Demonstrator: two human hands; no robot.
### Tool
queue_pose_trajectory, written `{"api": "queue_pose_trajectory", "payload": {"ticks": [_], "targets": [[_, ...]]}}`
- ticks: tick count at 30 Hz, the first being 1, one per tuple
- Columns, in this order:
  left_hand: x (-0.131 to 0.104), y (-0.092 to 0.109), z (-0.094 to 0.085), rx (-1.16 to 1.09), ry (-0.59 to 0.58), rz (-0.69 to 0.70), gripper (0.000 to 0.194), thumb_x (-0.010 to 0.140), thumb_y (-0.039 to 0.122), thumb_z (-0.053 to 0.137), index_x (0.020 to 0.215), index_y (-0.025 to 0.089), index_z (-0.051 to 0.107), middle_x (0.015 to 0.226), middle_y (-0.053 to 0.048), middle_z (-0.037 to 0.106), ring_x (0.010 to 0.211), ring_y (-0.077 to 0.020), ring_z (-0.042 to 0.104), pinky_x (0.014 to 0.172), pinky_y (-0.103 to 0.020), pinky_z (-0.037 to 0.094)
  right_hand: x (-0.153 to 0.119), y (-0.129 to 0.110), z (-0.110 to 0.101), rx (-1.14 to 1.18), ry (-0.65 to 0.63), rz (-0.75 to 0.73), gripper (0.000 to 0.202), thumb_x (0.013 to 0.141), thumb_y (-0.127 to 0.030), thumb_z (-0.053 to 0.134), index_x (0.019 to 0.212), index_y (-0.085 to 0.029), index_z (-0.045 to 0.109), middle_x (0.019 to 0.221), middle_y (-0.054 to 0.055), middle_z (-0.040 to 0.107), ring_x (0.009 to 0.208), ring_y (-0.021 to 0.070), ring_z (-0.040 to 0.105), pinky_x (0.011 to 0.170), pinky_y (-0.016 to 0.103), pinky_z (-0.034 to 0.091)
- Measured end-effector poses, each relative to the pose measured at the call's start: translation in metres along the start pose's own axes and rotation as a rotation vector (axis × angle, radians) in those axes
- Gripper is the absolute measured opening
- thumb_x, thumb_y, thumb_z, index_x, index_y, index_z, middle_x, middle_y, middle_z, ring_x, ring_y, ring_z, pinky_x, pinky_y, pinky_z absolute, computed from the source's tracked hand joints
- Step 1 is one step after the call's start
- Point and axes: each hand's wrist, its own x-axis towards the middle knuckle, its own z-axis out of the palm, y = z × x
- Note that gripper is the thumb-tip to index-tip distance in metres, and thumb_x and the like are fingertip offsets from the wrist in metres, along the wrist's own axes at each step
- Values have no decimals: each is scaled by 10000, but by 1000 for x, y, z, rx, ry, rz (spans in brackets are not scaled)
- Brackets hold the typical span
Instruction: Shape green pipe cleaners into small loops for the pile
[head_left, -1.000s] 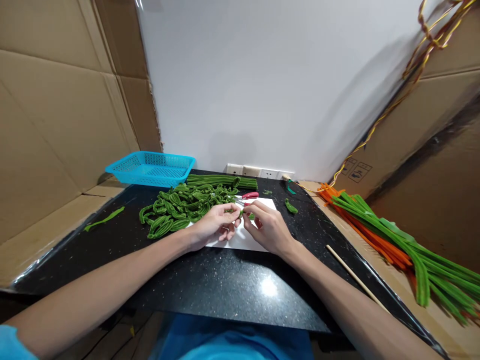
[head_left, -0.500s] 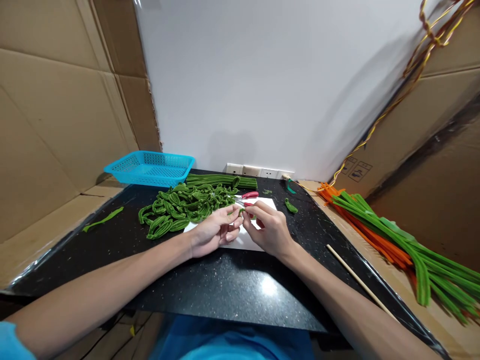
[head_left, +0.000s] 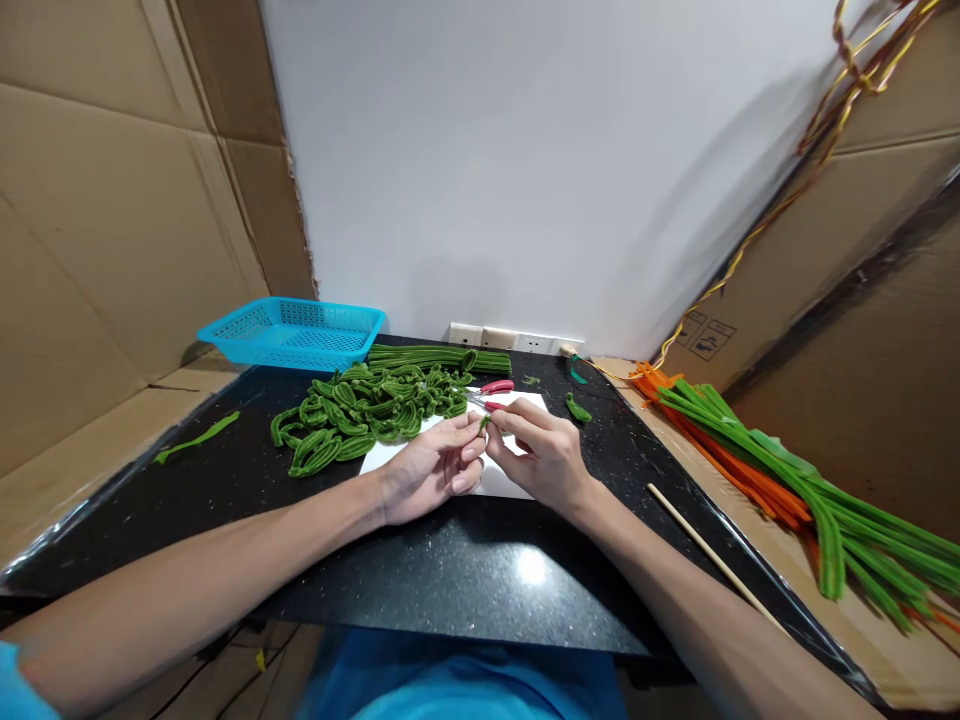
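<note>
A short piece of green pipe cleaner is pinched between the fingertips of both hands, mostly covered by them. My left hand holds it from the left, palm turned partly up, lower fingers curled. My right hand grips its other side with thumb and forefinger. Under the hands lies a white sheet. Just beyond them are red-handled pliers, their jaws partly hidden by a heap of looped green pipe cleaners to the left.
A blue basket stands at the back left, beside a bundle of straight green pipe cleaners. On the right lie a single green loop, a thin wooden stick, and bright green and orange strips. Sockets line the wall.
Both hands stay together on the small green piece, with only slight finger movement. The whole view has shifted a little, so things appear slightly further left.
</note>
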Motion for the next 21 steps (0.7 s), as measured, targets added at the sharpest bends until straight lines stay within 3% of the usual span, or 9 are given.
{"api": "queue_pose_trajectory", "payload": {"ticks": [7,14,17,21], "targets": [[2,-6,-5,76,30,-3,235,969,383,617,895,187,511,690,50,506,428,-57,496,403,-171,316,2,7,-5,-2,-57,-10,102,946,-151,578,908,-180,668,796,33,675,595,103,580,531,218,441],[1,-6,1,258,93,46,321,921,477,638,875,204,478,707,46,527,419,-74,519,363,-174,284,2,7,-5,-84,-91,19,134,956,-187,558,902,-184,680,841,45,721,656,119,645,580,223,468],[0,-2,-1,525,144,126,309,924,494,618,907,214,490,711,44,540,427,-92,530,382,-195,288,2,7,-7,-144,-118,14,145,961,-198,557,899,-190,688,854,43,732,687,124,672,589,224,461],[-3,7,-6,1123,190,364,255,952,418,593,838,191,574,722,17,562,572,-113,505,552,-237,362,3,7,-8,-286,-186,-25,170,963,-209,562,858,-197,695,830,35,731,646,124,655,569,246,410]]}}
